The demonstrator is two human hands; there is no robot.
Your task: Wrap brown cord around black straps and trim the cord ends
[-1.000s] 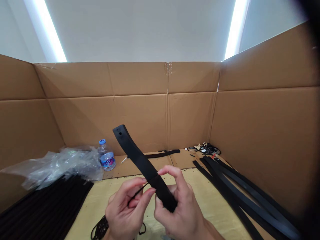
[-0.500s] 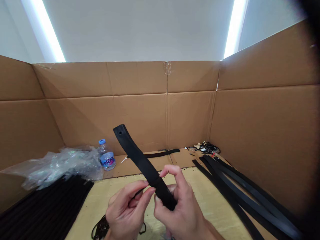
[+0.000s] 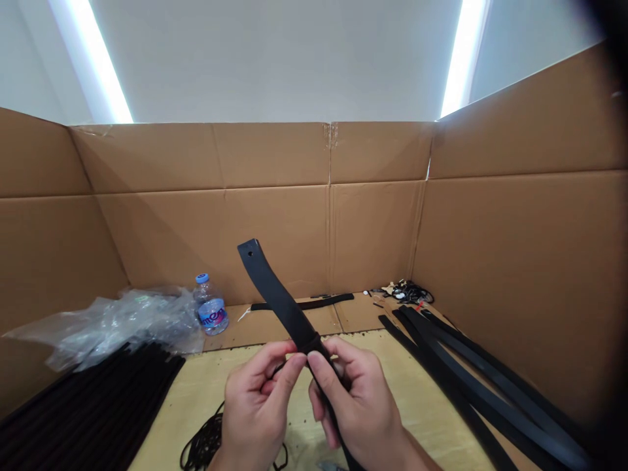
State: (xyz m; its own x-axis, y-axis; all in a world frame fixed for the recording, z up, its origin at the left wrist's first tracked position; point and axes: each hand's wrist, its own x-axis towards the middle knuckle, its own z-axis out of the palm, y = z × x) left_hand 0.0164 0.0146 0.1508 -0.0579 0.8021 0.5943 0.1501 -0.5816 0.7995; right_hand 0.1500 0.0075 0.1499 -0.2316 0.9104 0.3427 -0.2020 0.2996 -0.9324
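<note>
Between both hands: black strap, slanting up-left.

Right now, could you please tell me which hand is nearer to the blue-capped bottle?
Left: the left hand is in front of the blue-capped bottle and slightly to its right; the right hand is farther right, holding the black strap.
</note>
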